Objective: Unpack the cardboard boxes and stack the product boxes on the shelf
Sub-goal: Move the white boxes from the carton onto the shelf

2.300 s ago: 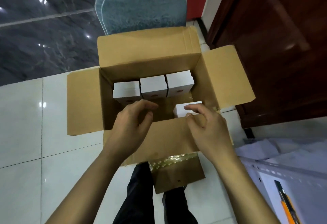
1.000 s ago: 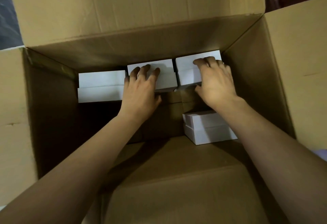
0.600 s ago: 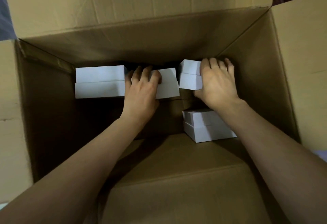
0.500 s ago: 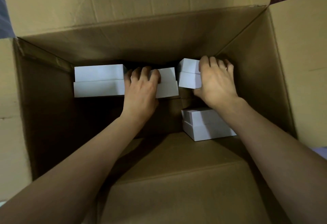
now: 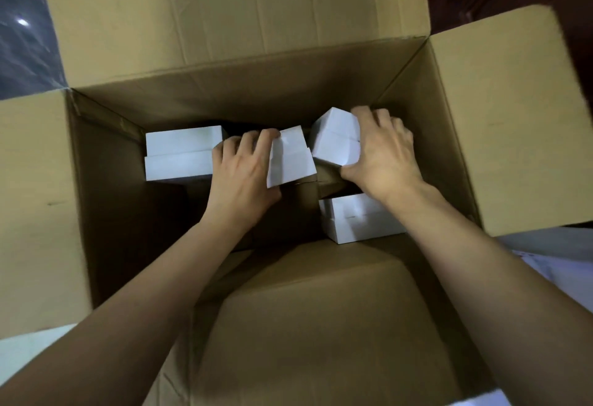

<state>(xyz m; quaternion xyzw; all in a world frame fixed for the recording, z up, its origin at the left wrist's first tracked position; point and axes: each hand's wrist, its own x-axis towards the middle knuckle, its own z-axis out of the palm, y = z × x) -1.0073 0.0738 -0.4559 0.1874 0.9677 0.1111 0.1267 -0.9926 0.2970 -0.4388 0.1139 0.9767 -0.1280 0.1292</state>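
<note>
Both hands reached deep into open cardboard carton [image 5: 321,91], at far wall. Left hand [image 5: 242,177] gripped tilted white product box [image 5: 290,158] at its left side, fingers curled over top edge. Right hand [image 5: 383,156] clasped second white box [image 5: 335,136] near far right corner, thumb under, fingers over top. Third box [image 5: 183,153] sat untouched far left; fourth [image 5: 359,221] near right wall. Boxes likely light, rigid, smooth card with separate lids; best gripped across base, not by lid alone.
</note>
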